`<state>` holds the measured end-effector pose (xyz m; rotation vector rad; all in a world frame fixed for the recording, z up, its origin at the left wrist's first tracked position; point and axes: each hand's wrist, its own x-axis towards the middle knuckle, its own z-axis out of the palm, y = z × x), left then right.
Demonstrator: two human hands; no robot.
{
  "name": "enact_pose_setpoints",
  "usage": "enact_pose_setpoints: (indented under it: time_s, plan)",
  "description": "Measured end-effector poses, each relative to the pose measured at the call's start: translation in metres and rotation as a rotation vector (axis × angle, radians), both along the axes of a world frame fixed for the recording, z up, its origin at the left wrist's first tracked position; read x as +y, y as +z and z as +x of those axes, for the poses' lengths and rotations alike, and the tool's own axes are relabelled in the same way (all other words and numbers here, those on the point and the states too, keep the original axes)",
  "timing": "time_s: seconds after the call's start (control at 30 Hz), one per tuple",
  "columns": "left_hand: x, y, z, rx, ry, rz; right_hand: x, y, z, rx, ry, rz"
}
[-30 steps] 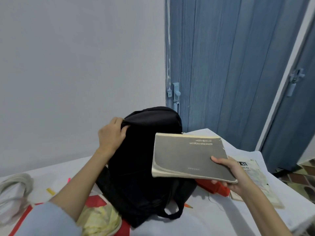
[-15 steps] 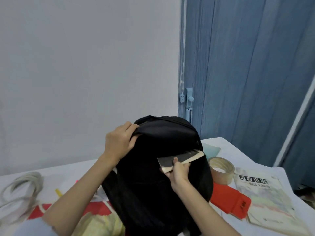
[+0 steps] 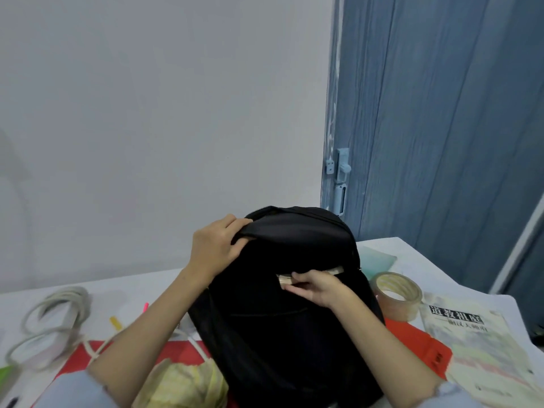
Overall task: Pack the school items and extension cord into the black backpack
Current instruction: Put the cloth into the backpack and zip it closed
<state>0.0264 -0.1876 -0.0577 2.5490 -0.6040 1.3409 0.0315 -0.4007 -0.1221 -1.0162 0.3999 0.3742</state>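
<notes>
Both forearms reach forward; left hand (image 3: 216, 251) curled in a high grip, right hand (image 3: 319, 287) pinching lower, nearer.

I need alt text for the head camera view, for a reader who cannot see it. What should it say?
A person's right hand pushes a book, nearly all inside, into an upright black backpack on a white table, while the left hand grips the bag's top flap. A tape roll, a second book and a coiled white cord lie around it.
</notes>
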Motion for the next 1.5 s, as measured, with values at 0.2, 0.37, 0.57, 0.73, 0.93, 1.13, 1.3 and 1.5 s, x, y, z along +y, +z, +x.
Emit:
enact_pose_setpoints:
  time_s: [0.2,0.37,0.57,0.73,0.93,1.13,1.3,1.5]
  plan:
    - [-0.008,-0.008,0.007,-0.013,0.043,-0.133,-0.082,0.051,-0.053,-0.359,0.059,-0.351]
    - [-0.011,-0.008,0.009,-0.043,0.035,-0.163,-0.162,0.008,-0.059,-0.344,-0.184,-1.488]
    - [-0.013,-0.007,0.008,-0.021,0.067,-0.214,-0.174,-0.04,-0.058,-0.153,0.021,-1.819]
    - [-0.014,-0.008,0.005,0.006,0.069,-0.264,-0.173,-0.036,-0.057,-0.464,-0.202,-1.491]
    - [-0.014,-0.004,0.002,0.049,0.039,-0.293,-0.147,0.044,-0.106,-0.832,-0.294,-0.671]
    - [-0.015,0.002,0.002,0.087,0.03,-0.332,-0.077,0.05,-0.1,-0.877,0.36,-0.763]
    - [-0.009,0.005,-0.004,0.107,-0.036,-0.293,-0.011,0.024,-0.055,-0.944,0.476,-1.079]
    - [0.008,0.0,-0.007,0.216,-0.105,-0.283,0.042,0.002,-0.02,-0.873,0.486,-1.107]
